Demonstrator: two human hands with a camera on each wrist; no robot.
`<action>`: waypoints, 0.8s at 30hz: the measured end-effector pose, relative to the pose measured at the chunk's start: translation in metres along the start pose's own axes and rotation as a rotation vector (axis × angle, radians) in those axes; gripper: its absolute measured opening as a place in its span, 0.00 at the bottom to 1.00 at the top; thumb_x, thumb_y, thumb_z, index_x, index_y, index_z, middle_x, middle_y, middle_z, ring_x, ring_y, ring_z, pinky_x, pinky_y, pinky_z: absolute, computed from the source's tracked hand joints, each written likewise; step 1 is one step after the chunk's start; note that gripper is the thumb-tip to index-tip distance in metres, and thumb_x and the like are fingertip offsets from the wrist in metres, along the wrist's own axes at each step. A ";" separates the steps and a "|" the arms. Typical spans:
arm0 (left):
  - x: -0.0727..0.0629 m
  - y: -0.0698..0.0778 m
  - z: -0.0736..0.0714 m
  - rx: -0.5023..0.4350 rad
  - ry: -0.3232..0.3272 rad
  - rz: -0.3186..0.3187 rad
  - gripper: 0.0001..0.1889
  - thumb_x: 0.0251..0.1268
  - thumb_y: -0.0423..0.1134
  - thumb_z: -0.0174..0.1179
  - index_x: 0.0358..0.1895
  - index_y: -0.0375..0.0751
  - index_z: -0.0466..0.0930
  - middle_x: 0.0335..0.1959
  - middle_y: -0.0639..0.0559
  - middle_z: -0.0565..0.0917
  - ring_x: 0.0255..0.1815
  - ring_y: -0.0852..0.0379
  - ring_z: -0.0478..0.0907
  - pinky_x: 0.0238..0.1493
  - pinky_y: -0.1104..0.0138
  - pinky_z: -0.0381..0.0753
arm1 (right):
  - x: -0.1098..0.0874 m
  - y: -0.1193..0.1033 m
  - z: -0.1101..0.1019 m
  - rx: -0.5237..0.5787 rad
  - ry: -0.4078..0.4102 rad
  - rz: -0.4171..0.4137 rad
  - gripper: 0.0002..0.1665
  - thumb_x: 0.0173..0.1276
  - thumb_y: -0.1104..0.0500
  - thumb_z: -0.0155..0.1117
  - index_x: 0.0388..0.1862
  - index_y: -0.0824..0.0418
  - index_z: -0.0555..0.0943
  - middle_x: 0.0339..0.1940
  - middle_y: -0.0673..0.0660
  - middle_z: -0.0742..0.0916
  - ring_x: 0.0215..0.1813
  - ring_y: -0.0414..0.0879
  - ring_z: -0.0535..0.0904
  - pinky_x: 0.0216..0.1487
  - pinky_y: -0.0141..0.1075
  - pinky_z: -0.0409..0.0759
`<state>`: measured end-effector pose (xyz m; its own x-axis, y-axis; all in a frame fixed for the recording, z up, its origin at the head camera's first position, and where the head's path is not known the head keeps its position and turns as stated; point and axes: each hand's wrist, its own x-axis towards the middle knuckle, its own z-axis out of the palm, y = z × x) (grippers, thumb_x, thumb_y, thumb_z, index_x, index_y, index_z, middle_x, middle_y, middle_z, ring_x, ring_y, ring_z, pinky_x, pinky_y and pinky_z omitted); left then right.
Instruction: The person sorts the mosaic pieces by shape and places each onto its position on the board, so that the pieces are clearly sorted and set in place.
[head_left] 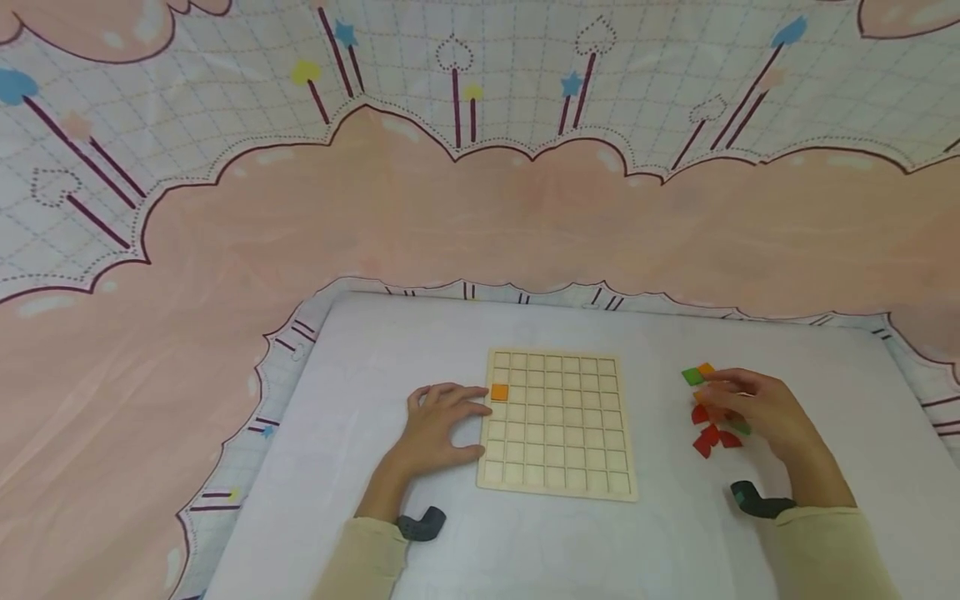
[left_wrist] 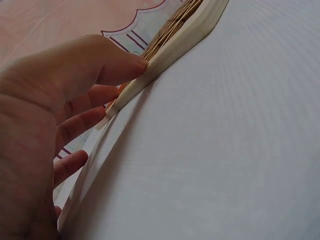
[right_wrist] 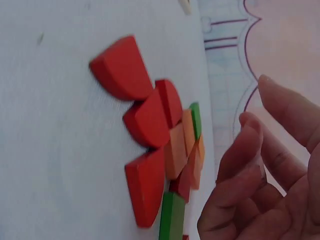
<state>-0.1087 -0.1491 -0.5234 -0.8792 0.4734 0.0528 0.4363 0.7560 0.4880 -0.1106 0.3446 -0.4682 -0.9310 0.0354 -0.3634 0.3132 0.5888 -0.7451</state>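
A pale wooden board [head_left: 558, 425] with a grid of square recesses lies on the table. One orange square tile [head_left: 499, 392] sits near its left edge, in the leftmost column. My left hand [head_left: 431, 433] has its fingers spread along that edge; the thumb touches the board's side [left_wrist: 172, 52] in the left wrist view. Over a small group of coloured pieces at the right hovers my right hand [head_left: 765, 412], fingers loosely bent, with nothing visible between them. Red rounded wedges [right_wrist: 147, 120], orange blocks [right_wrist: 175, 150] and green blocks [right_wrist: 172, 215] lie close together beneath it, partly hidden in the head view.
A white table surface [head_left: 420, 333] carries everything. A patterned pink and white cloth [head_left: 480, 217] hangs behind and to the left. Dark curved wrist devices [head_left: 423, 525] protrude beside both sleeves.
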 end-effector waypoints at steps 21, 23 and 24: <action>-0.002 -0.002 0.002 0.008 0.002 -0.002 0.27 0.52 0.57 0.68 0.59 0.64 0.82 0.74 0.63 0.73 0.74 0.50 0.63 0.72 0.40 0.46 | 0.029 0.027 -0.016 0.021 0.070 0.324 0.55 0.60 0.28 0.68 0.75 0.60 0.68 0.42 0.56 0.79 0.49 0.52 0.71 0.37 0.34 0.75; -0.002 -0.003 0.002 0.007 0.001 -0.002 0.27 0.52 0.57 0.68 0.60 0.64 0.82 0.74 0.63 0.73 0.75 0.50 0.62 0.72 0.40 0.45 | 0.031 0.027 -0.015 0.004 0.084 0.329 0.53 0.61 0.28 0.68 0.74 0.60 0.69 0.40 0.55 0.78 0.48 0.52 0.71 0.37 0.34 0.75; -0.002 -0.003 0.002 0.006 0.003 -0.002 0.27 0.52 0.57 0.68 0.60 0.64 0.82 0.74 0.63 0.73 0.75 0.50 0.62 0.72 0.40 0.45 | 0.032 0.028 -0.015 -0.002 0.086 0.327 0.52 0.61 0.29 0.68 0.73 0.61 0.70 0.40 0.56 0.79 0.49 0.52 0.71 0.37 0.35 0.75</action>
<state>-0.1076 -0.1511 -0.5265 -0.8807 0.4704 0.0549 0.4359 0.7598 0.4824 -0.1343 0.3740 -0.4920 -0.7937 0.2909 -0.5343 0.5976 0.5368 -0.5955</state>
